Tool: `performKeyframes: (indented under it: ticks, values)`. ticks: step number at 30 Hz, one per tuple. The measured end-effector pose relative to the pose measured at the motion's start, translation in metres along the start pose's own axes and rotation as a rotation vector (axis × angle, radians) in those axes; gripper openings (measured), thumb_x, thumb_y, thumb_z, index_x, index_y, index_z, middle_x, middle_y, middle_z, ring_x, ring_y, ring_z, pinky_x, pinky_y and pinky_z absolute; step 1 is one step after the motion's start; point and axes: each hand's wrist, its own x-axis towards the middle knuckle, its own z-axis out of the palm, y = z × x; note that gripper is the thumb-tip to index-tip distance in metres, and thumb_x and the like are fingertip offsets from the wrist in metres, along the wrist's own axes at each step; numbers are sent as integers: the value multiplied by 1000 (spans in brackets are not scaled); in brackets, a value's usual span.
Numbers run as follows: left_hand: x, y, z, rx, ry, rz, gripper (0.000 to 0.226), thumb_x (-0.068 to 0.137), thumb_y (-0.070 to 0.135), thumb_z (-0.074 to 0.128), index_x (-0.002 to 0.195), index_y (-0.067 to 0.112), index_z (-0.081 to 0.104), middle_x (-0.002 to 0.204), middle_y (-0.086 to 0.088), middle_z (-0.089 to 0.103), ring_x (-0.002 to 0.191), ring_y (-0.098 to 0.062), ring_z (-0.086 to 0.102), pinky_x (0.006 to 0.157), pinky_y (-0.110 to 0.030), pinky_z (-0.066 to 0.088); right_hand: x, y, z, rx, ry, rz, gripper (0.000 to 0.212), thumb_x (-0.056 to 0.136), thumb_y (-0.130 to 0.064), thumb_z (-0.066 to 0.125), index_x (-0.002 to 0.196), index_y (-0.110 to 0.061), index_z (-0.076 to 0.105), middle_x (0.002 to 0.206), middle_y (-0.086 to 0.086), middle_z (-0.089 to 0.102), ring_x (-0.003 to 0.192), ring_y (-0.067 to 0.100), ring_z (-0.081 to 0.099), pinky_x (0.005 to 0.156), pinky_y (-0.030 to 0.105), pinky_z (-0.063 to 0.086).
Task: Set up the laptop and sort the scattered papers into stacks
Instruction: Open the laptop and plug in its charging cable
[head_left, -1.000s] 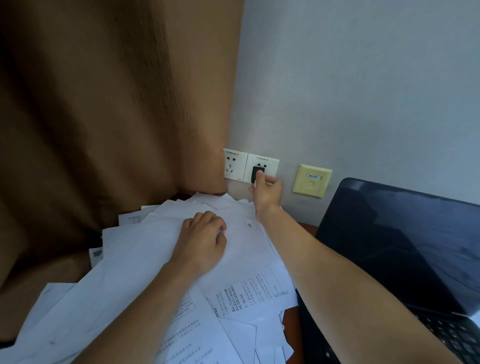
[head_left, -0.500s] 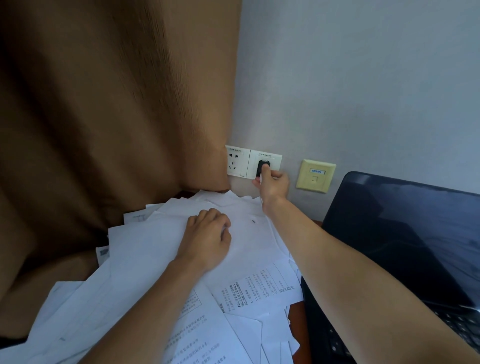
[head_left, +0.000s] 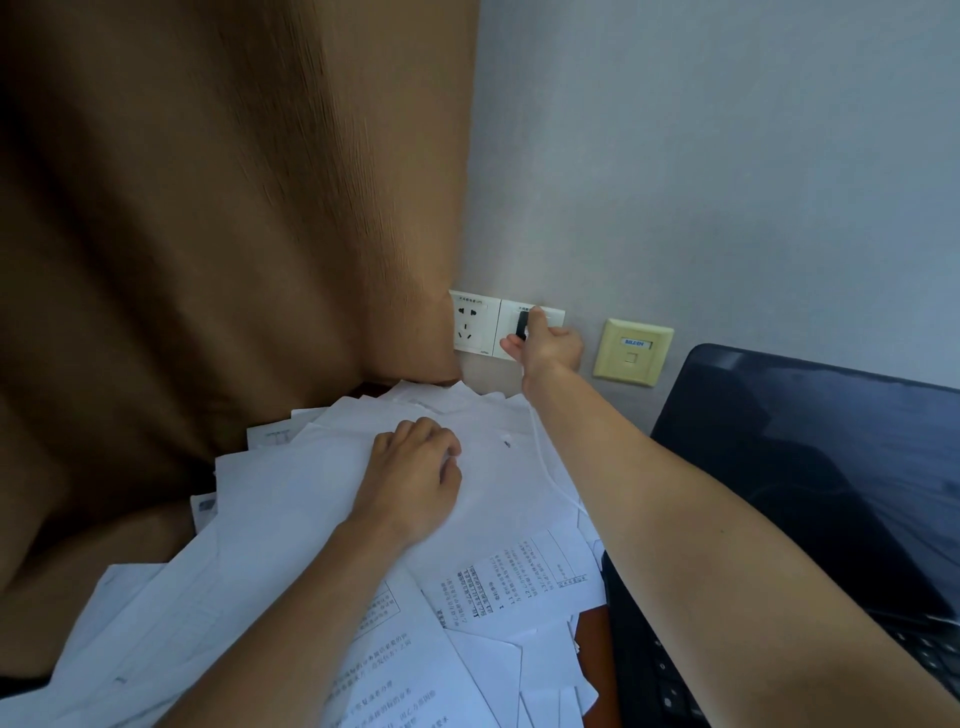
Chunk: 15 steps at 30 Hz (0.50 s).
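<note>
1. Head view: saw the right hand (head_left: 545, 345) stretched out to the wall, its grip closed narrow on the black plug (head_left: 522, 323), with thumb below and fingers above.
2. Found the plug already against the right wall socket (head_left: 508, 338), long axis upright and in line with the plate. Could not tell the depth of the pins, hidden by the hand and the plug body.
3. Placed the socket straight ahead of the grip, with no gap visible between plug and plate. Judged the coming move as a straight push into the wall, without any twist.
4. Followed a thin white cable (head_left: 545, 467) from under the right wrist down over the papers (head_left: 291, 519) toward the laptop (head_left: 810, 467). Lost its far end behind the forearm.
5. Saw the laptop open at the right on the tabletop (head_left: 592, 639), screen dark, just beside the paper heap.
6. Saw the left hand (head_left: 410, 478) resting on top of the papers, fingers loosely curled, holding nothing. Judged it the nearer hand to the sheets, and the sorting into stacks not yet begun.
7. Noted also the free left socket (head_left: 474, 322), touching the used one on its left side, and the brown curtain (head_left: 234, 234) hanging just beside it.
</note>
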Motion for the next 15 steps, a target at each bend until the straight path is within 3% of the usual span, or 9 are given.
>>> performKeyframes:
  ticks: [5,8,12,15]
  values:
    - [0,0,0,-3,-6,0,26,105,26,47,124,26,65,130,7,57,123,-15,48,111,-35,34,-2,-12,-1,-30,-10,90,32,99,-21,62,72,-7,56,79,9,68,35,4,59,35,13,37]
    - [0,-1,-1,-10,-14,-7,26,105,26,48,125,26,65,131,7,57,124,-15,48,111,-34,34,-5,-12,-3,-41,-35,74,32,98,-23,64,73,-5,56,73,9,67,48,13,66,43,19,46]
    - [1,-1,-3,-19,-26,-18,25,104,25,50,124,27,65,131,7,57,125,-16,47,111,-35,33,-6,-15,-7,-175,-93,52,33,100,-29,60,79,-4,60,80,14,69,61,21,68,45,20,51]
    - [1,0,-5,-24,-24,-16,25,103,23,51,123,25,67,130,6,58,124,-17,48,110,-35,34,-10,-15,-13,-377,-136,-32,32,101,-29,55,78,-7,61,78,15,65,64,25,63,66,35,59]
